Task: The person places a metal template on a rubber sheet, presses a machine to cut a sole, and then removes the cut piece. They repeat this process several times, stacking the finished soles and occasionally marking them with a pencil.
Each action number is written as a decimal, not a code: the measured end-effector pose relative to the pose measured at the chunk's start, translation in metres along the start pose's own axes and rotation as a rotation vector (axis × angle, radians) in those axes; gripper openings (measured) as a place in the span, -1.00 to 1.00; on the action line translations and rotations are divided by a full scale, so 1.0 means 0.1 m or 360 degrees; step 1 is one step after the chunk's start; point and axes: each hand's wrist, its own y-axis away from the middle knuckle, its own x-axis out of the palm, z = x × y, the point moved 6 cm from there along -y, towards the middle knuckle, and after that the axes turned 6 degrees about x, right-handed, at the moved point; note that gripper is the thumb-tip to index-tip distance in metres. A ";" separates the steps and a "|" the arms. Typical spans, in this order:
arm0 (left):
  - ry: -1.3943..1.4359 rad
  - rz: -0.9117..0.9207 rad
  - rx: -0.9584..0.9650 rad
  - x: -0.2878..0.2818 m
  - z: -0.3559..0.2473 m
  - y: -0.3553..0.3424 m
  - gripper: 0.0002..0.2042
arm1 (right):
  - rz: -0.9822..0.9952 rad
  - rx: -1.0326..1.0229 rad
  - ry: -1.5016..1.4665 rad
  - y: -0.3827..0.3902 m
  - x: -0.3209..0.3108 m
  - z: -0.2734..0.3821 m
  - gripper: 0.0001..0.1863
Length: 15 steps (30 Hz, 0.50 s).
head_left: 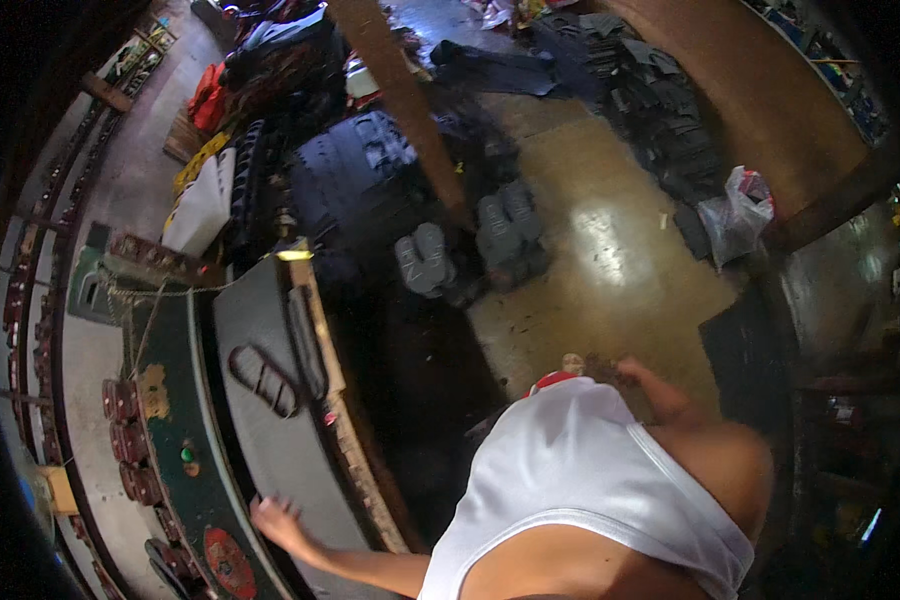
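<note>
My left hand (280,524) is at the front edge of the long green machine, over the near end of a grey sheet (305,462). Its fingers look apart, slightly blurred, with nothing visible in them. Farther up the sheet lies a dark sole-shaped cutting die (262,378), a thin outline with crossbars. Beside the die, a narrow dark strip (308,345) runs along the sheet's right side. My right hand (629,371) is out past my right knee, apart from the machine. It is small and smeared, so its fingers and any contents cannot be made out.
The green machine (177,400) lines my left. Stacks of grey sole-shaped pieces (425,260) stand on the floor ahead. A brown post (400,90) rises beyond them. Piles of dark sheets (660,110) and a clear plastic bag (735,218) lie to the right.
</note>
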 end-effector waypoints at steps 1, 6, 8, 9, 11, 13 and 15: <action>0.0349 0.0418 -0.0104 0.73 -0.15 0.32 -0.52 | 0.0028 0.0143 0.0195 -0.13 -0.14 -0.36 -0.46; 0.0511 0.1619 -0.0225 2.98 -0.66 1.58 -0.46 | 0.0098 0.0242 0.0048 -0.54 -0.88 -1.08 -0.48; 0.0271 0.1610 -0.0349 3.63 -0.39 1.83 -0.52 | 0.0050 0.0015 -0.0475 -0.58 -1.11 -0.91 -0.51; 0.0051 0.1669 -0.0254 3.89 -0.23 1.93 -0.56 | -0.0008 -0.0013 -0.0606 -0.56 -1.21 -0.84 -0.52; -0.0442 0.1798 -0.0269 4.25 0.22 2.19 -0.64 | -0.0089 -0.0118 -0.0689 -0.58 -1.38 -0.53 -0.52; -0.0428 0.2000 -0.0899 4.39 0.69 2.54 -0.70 | -0.0127 -0.0211 -0.0599 -0.58 -1.45 -0.30 -0.49; -0.0202 0.2213 -0.1482 4.38 0.90 2.77 -0.72 | -0.0135 -0.0245 -0.0697 -0.59 -1.49 -0.17 -0.50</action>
